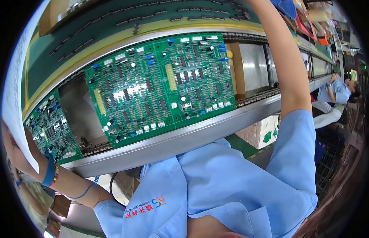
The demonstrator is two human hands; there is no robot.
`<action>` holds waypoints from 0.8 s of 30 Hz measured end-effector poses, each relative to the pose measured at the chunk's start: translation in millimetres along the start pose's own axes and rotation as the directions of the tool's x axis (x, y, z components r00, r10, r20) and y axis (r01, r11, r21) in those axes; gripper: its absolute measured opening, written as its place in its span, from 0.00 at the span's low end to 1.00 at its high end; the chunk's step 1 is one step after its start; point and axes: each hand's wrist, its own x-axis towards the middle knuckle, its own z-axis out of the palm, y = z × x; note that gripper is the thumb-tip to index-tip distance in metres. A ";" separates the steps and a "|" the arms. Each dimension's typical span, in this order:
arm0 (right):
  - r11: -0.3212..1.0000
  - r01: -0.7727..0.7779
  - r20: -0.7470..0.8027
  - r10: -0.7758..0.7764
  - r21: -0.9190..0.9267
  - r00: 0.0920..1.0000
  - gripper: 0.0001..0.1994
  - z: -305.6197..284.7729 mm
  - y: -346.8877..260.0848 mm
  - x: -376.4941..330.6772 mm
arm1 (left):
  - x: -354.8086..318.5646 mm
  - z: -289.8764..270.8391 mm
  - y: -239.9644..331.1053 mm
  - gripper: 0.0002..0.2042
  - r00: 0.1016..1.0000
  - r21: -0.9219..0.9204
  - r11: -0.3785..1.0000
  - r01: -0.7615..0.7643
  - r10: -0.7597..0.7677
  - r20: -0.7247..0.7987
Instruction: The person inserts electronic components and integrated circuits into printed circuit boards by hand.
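Observation:
At the far left edge, my left hand [13,148] is closed on a white sheet of paper [15,79] with faint print. The sheet hides part of its fingers. A blue wrist strap [49,170] with a coiled cord and a beaded bracelet are on that wrist. My right arm [285,67] reaches up past the top edge, so the right hand is out of sight. Between the arms, a large green circuit board [162,87], full of chips, resistors and white connectors, lies on the conveyor rails. A second green circuit board [53,129] sits farther left, near my left wrist.
Rows of black chips [143,18] lie on the green mat beyond the conveyor. A metal rail [184,137] runs along its near side. Bins and coloured parts [311,23] stand at the upper right. Another person [335,93] in light blue is farther right.

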 end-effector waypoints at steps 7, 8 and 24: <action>1.000 -0.007 0.019 0.007 0.002 1.000 0.09 -5.1 -17.7 -6.9 | -0.4 8.3 9.8 0.20 0.999 -0.030 0.999 0.012 -0.010 0.051; 0.998 0.061 -0.021 -0.062 -0.024 0.998 0.08 -4.3 -15.7 -8.0 | -0.9 4.8 9.1 0.20 0.999 -0.033 0.999 0.011 -0.010 0.053; 0.829 0.075 -0.111 -0.016 0.554 0.994 0.05 -18.1 -89.6 -46.0 | -11.1 -37.1 -17.6 0.19 0.990 0.093 0.986 0.139 -0.136 -0.032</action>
